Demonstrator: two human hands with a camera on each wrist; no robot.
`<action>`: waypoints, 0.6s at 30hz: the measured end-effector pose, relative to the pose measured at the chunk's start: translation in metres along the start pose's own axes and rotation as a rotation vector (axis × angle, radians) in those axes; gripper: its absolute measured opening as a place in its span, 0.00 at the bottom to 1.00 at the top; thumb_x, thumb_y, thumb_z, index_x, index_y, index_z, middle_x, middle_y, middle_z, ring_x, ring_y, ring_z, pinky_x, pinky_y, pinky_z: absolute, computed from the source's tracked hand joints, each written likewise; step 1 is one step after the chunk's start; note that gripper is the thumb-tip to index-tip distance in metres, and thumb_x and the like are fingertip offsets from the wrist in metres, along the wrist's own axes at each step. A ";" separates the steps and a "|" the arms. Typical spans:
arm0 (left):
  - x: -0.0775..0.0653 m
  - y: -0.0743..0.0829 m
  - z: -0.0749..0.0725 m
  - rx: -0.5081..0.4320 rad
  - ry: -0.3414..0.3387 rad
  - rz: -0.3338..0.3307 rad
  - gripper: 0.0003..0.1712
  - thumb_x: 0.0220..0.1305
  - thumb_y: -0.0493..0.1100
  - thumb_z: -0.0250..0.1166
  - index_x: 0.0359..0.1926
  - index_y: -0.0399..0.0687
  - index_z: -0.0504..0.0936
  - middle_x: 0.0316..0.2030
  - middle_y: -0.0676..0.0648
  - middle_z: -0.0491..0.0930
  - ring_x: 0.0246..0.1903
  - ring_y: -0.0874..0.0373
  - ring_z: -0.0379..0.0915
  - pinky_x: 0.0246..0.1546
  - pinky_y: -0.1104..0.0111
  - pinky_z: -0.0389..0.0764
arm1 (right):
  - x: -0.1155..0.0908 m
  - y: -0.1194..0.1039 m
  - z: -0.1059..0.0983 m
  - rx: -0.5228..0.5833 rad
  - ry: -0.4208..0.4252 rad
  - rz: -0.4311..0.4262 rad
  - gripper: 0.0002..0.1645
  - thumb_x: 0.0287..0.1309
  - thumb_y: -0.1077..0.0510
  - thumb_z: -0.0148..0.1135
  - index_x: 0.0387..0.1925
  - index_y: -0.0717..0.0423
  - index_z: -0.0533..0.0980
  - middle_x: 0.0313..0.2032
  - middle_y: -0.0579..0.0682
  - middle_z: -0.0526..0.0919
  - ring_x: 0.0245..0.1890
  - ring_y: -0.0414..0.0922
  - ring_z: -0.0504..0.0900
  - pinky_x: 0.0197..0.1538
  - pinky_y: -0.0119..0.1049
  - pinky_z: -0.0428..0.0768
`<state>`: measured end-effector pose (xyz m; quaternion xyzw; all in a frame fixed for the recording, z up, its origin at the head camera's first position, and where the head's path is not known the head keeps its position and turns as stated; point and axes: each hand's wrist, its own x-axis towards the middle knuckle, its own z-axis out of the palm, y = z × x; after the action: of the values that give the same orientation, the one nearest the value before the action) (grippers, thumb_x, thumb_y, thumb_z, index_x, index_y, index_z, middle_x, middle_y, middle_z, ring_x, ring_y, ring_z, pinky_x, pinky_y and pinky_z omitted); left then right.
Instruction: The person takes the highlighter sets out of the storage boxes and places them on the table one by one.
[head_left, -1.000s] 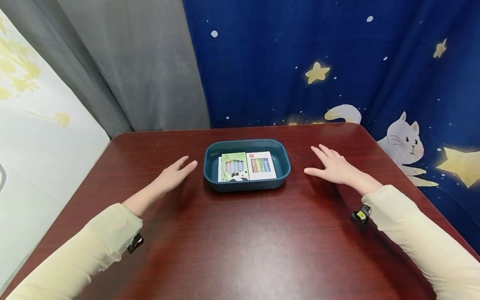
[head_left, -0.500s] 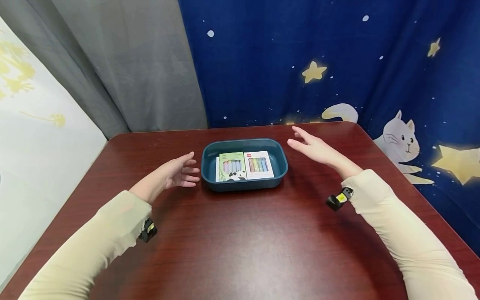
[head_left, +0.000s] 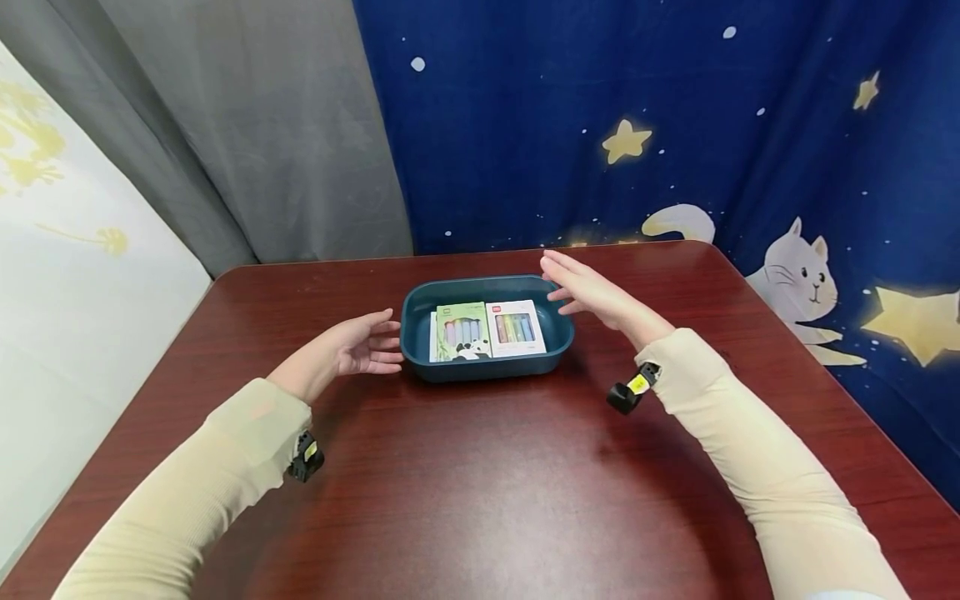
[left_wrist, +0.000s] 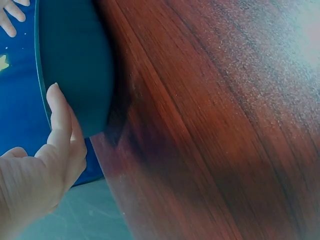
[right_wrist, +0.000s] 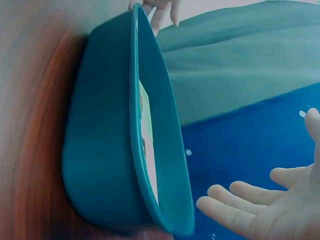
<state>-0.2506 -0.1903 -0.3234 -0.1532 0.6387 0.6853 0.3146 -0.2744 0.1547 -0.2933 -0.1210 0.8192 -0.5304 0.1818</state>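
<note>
A dark teal plastic basin (head_left: 487, 371) sits toward the far side of the table. Inside it lie a green box with a panda print (head_left: 462, 332) and a white box (head_left: 516, 328), both picturing rows of coloured sticks. My left hand (head_left: 348, 346) is at the basin's left end, fingers extended and close against the wall; in the left wrist view a finger (left_wrist: 60, 107) overlaps that wall. Over the right end of the rim hovers my right hand (head_left: 588, 292), fingers spread and apart from the basin in the right wrist view.
A dark red wooden table (head_left: 465, 483) spreads around the basin. Behind it hang a grey curtain (head_left: 277, 125) and a blue curtain (head_left: 510, 125) with stars and a cat. A white panel (head_left: 82, 317) stands along the left side.
My right hand has moved left, from beside the basin to over its right rim. The left hand has turned its palm toward the basin and come closer. The basin has not visibly moved.
</note>
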 end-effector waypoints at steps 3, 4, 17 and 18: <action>0.001 0.000 -0.001 -0.024 -0.002 -0.008 0.35 0.69 0.56 0.44 0.70 0.45 0.49 0.66 0.36 0.54 0.35 0.52 0.78 0.52 0.56 0.72 | 0.008 -0.003 0.010 0.042 -0.024 0.019 0.41 0.65 0.36 0.38 0.71 0.47 0.40 0.67 0.59 0.55 0.62 0.59 0.63 0.59 0.53 0.69; 0.001 0.000 -0.001 -0.038 0.001 -0.010 0.35 0.69 0.56 0.45 0.70 0.45 0.50 0.66 0.36 0.54 0.35 0.52 0.78 0.51 0.57 0.72 | 0.011 -0.003 0.014 0.053 -0.034 0.020 0.41 0.65 0.36 0.38 0.71 0.47 0.40 0.66 0.59 0.56 0.62 0.60 0.63 0.59 0.53 0.69; 0.008 -0.001 0.000 -0.020 0.024 -0.012 0.31 0.69 0.43 0.49 0.70 0.48 0.52 0.62 0.38 0.58 0.34 0.54 0.77 0.43 0.60 0.79 | 0.039 0.001 0.051 0.317 -0.117 0.132 0.39 0.67 0.38 0.35 0.71 0.48 0.38 0.67 0.63 0.54 0.62 0.61 0.63 0.58 0.55 0.68; 0.008 -0.001 0.000 -0.011 0.022 -0.010 0.31 0.68 0.42 0.49 0.70 0.48 0.52 0.62 0.38 0.59 0.34 0.55 0.77 0.43 0.60 0.79 | 0.040 0.002 0.053 0.341 -0.129 0.142 0.39 0.67 0.39 0.34 0.71 0.48 0.37 0.67 0.63 0.53 0.62 0.61 0.62 0.58 0.55 0.68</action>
<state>-0.2562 -0.1880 -0.3293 -0.1658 0.6376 0.6855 0.3100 -0.2877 0.0961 -0.3213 -0.0641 0.7105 -0.6384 0.2889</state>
